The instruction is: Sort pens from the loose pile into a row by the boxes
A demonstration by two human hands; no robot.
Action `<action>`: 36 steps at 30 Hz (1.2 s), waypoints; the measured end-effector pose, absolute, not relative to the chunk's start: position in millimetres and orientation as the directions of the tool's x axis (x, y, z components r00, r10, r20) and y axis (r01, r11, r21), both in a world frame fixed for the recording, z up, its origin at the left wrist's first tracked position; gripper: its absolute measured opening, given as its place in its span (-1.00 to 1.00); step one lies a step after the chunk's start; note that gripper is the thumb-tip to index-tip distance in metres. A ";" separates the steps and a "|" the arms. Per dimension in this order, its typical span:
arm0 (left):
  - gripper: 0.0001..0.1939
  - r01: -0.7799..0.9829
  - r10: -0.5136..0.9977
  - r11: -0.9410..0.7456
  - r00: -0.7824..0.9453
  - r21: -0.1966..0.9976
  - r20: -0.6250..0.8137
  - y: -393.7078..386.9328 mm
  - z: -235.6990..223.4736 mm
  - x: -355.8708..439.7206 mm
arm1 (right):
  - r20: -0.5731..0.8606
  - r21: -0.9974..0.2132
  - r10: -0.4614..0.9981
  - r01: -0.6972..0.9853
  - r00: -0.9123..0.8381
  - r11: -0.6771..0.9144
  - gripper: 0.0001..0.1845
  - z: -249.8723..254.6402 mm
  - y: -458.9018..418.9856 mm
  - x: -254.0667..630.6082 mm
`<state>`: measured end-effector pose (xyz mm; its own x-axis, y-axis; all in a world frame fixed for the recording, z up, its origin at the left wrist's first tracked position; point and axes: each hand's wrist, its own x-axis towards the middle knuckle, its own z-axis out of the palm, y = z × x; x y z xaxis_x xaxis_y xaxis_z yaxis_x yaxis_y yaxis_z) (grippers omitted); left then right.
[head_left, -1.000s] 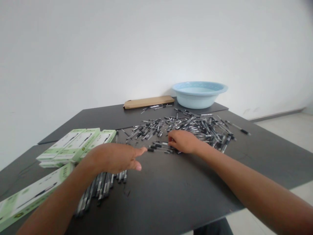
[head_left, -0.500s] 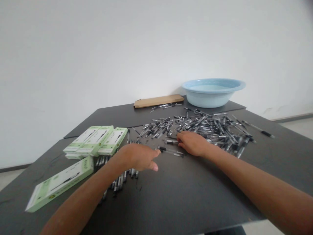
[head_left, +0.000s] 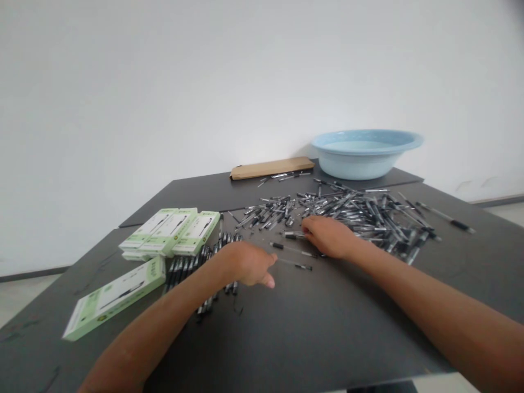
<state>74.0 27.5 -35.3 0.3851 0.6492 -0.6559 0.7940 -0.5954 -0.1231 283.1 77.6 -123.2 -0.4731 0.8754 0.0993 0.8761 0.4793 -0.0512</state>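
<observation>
My left hand [head_left: 254,265] is low over the table, thumb and index finger apart. At its index fingertip lies the end of a clear pen [head_left: 295,265] with a black tip. Just beyond that, a second pen with a black grip [head_left: 292,250] rests on the table between my hands. My right hand [head_left: 329,234] is at the near left edge of a loose pile of pens [head_left: 360,210], its fingers curled down onto a pen [head_left: 292,235]; the fingertips are partly hidden. Under and beside my left wrist, more pens [head_left: 186,267] lie in a row.
Several green and white pen boxes [head_left: 158,232] are stacked at the left, with another box [head_left: 117,297] lying nearer. At the back stand a light blue basin [head_left: 360,164] and a flat brown cardboard piece [head_left: 272,168]. The dark table [head_left: 286,338] meets a white wall.
The view has shifted slightly, so everything sits a little further right. The clear pen by my left fingertips has swung apart from the pen beyond it. My right hand stays at the pile's edge.
</observation>
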 end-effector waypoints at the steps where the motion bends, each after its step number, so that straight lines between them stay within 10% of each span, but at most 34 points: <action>1: -0.32 0.795 0.653 -0.595 0.391 -0.118 -0.649 28.5 -37.2 73.6 | 0.104 -0.052 0.878 0.879 -0.468 0.474 -0.85 -122.0 77.7 282.9; 18: -0.36 0.774 0.637 -0.614 0.367 -0.157 -0.678 26.7 -34.3 82.6 | 0.153 -0.327 0.864 0.800 -0.481 0.503 -0.69 -107.0 70.9 283.5; 29: -0.29 0.814 0.665 -0.571 0.381 -0.110 -0.642 37.7 -30.1 61.6 | 0.231 -0.851 0.868 0.341 -0.440 0.399 -0.80 -114.9 78.6 288.5; 36: -0.08 0.821 0.702 -0.571 0.472 -0.026 -0.534 42.1 -14.9 40.7 | 0.242 -0.958 0.882 0.042 -0.405 0.283 -0.90 -97.2 70.4 285.4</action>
